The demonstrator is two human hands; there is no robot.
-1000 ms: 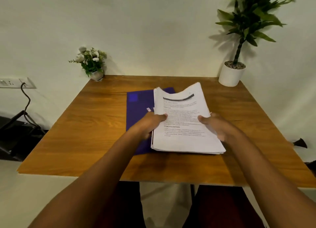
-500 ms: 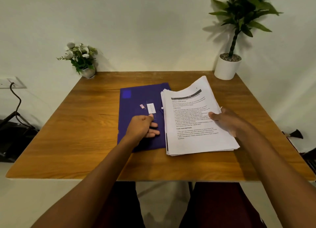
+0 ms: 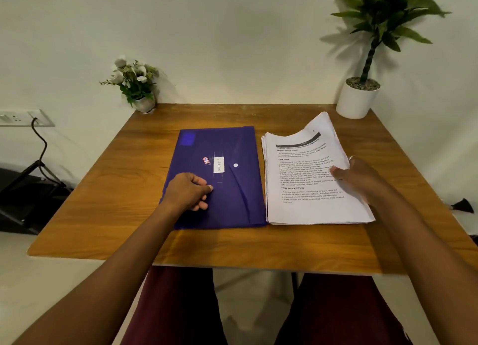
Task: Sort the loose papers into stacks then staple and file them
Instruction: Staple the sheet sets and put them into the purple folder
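Observation:
A thick stack of printed white papers (image 3: 310,179) lies on the right half of the wooden table (image 3: 103,189), its far corner curling upward. My right hand (image 3: 359,176) grips the stack's right edge, thumb on the top sheet. Just left of the stack lies a purple snap-button folder (image 3: 232,205), closed and flat. My left hand (image 3: 190,190) rests on the folder's near left part with its fingers curled and nothing in them. A small red and blue packet (image 3: 206,160) and a small white oblong item (image 3: 218,164) lie on the folder.
A small white pot of white flowers (image 3: 137,85) stands at the table's back left corner. A tall green plant in a white pot (image 3: 358,98) stands at the back right. A wall socket with a black cable (image 3: 38,142) is off to the left.
The paper stack has moved right, off the folder and onto the table beside it. My left hand let go of the papers and now rests on the uncovered folder.

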